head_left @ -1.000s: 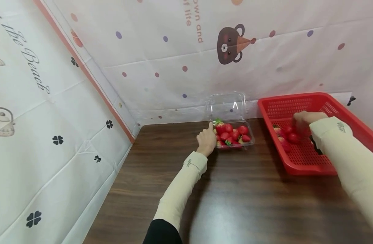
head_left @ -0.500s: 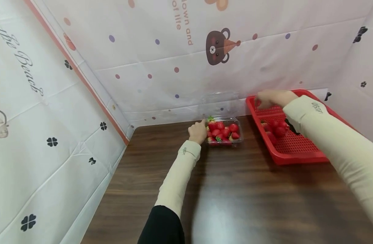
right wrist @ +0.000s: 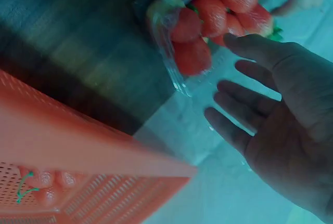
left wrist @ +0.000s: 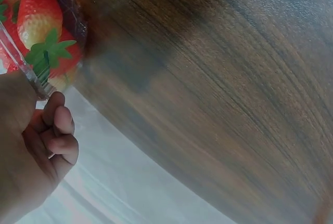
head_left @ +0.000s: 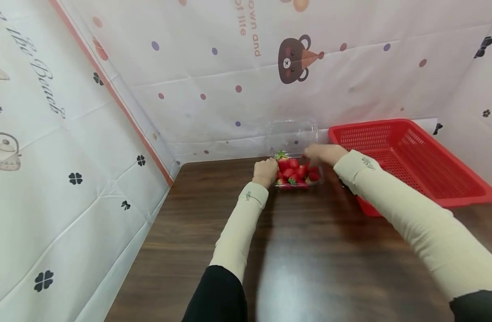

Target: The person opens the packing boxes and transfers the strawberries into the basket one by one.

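A clear plastic clamshell box (head_left: 319, 180) holds several red strawberries (head_left: 293, 173), with its lid (head_left: 292, 134) standing up behind. At the box's left edge, my left hand (head_left: 265, 172) grips the rim; its fingers curl close by a green leafy strawberry cap (left wrist: 49, 52) in the left wrist view. My right hand (head_left: 326, 154) hovers over the right side of the box. In the right wrist view its fingers are extended and spread, the palm holds nothing, and the thumb tip overlaps the strawberries.
A red perforated basket (head_left: 439, 183) stands to the right of the box, partly behind my right forearm. Inside it lie round red fruits (right wrist: 49, 190) with green stems. The patterned cloth wall (head_left: 214, 116) rises right behind the table (head_left: 197, 250).
My right hand has risen out of the red basket and moved left to the box. My left hand has stayed at the box's left edge. The head view has shifted slightly.
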Demonstrator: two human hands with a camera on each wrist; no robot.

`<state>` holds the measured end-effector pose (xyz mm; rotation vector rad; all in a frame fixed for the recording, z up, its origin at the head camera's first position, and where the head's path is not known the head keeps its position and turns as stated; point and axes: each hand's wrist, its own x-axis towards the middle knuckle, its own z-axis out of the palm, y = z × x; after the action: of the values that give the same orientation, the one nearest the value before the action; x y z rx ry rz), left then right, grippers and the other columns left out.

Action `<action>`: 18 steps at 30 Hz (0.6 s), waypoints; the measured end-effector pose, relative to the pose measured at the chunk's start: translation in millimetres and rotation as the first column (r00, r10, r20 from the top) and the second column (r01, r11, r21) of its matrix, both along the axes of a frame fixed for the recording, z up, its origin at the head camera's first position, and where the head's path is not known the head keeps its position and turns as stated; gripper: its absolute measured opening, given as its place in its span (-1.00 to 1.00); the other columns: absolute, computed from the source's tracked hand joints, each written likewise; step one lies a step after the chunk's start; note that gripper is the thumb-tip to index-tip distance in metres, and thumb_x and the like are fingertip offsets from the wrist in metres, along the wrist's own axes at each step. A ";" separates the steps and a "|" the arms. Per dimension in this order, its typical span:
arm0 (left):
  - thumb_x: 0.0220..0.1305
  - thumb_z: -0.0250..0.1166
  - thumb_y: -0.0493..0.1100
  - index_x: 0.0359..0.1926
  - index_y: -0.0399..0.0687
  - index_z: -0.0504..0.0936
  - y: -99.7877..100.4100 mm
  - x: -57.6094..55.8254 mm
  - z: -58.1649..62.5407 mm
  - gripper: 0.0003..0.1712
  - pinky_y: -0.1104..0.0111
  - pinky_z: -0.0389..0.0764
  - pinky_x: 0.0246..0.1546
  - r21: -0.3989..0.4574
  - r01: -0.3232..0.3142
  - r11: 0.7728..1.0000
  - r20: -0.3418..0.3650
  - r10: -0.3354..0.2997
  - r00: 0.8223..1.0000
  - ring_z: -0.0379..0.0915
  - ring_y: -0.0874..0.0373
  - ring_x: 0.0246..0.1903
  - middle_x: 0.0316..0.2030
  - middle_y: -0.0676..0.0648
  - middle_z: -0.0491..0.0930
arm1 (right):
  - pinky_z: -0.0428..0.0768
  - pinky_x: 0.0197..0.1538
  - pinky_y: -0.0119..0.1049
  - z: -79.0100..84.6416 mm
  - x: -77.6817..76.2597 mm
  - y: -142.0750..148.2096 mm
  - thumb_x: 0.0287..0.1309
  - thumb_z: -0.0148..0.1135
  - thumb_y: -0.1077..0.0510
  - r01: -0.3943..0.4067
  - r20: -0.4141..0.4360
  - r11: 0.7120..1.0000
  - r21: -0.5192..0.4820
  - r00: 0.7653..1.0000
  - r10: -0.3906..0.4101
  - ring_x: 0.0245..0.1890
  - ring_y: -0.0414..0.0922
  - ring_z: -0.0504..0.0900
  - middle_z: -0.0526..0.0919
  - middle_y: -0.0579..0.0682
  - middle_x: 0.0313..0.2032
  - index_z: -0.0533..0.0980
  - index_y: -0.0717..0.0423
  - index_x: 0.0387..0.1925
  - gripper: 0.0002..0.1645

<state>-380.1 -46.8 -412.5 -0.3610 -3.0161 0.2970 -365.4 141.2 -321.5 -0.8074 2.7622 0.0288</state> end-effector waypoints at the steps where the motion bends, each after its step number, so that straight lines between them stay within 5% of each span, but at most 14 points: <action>1: 0.59 -0.03 -0.02 0.27 -0.15 0.50 1.9 -0.4 -1.3 -0.56 0.16 0.69 -0.06 0.012 -0.007 1.000 0.015 0.007 1.000 0.72 0.03 -0.02 0.05 -0.07 0.72 | 0.63 0.14 0.06 -3.4 1.0 -0.1 0.13 0.35 0.31 0.015 -0.001 1.000 0.013 1.000 -0.015 -0.03 0.17 0.66 0.68 0.31 -0.07 0.58 0.40 0.02 -0.60; 7: 0.58 -0.03 -0.01 0.48 0.03 0.23 1.7 -1.6 -7.2 -0.46 0.11 0.68 -0.05 0.099 -0.072 0.992 0.084 0.064 0.994 0.72 -0.04 -0.01 0.05 -0.11 0.73 | 0.61 0.16 0.02 -14.7 3.7 -4.5 0.16 0.30 0.27 0.082 0.040 0.995 0.050 0.996 -0.084 -0.08 0.10 0.60 0.66 0.28 -0.07 0.57 0.34 0.00 -0.63; 12: 0.57 -0.04 -0.04 0.47 0.02 0.20 -2.5 0.1 -5.7 -0.46 0.10 0.68 -0.05 0.104 -0.076 0.992 0.088 0.067 0.994 0.71 -0.05 -0.01 0.06 -0.12 0.72 | 0.61 0.02 -0.08 -23.0 -0.1 -12.5 0.16 0.19 0.34 0.079 0.076 0.995 0.067 0.994 -0.084 -0.25 -0.01 0.50 0.67 0.20 -0.19 0.59 0.27 -0.21 -0.84; 18: 0.58 -0.07 -0.05 0.44 0.02 0.21 2.2 1.2 -5.6 -0.51 0.11 0.68 -0.06 0.123 -0.082 0.989 0.101 0.070 0.992 0.71 -0.04 -0.02 0.04 -0.11 0.73 | 0.59 -0.12 -0.18 -31.5 -6.7 -12.9 0.15 0.32 0.30 0.093 0.087 0.991 0.092 0.991 -0.101 -0.29 -0.04 0.50 0.67 0.14 -0.24 0.61 0.20 -0.23 -0.87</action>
<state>-379.0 -44.6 -418.1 -0.2576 -3.1279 0.0947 -372.1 128.4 -353.0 -0.6353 2.6890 0.0923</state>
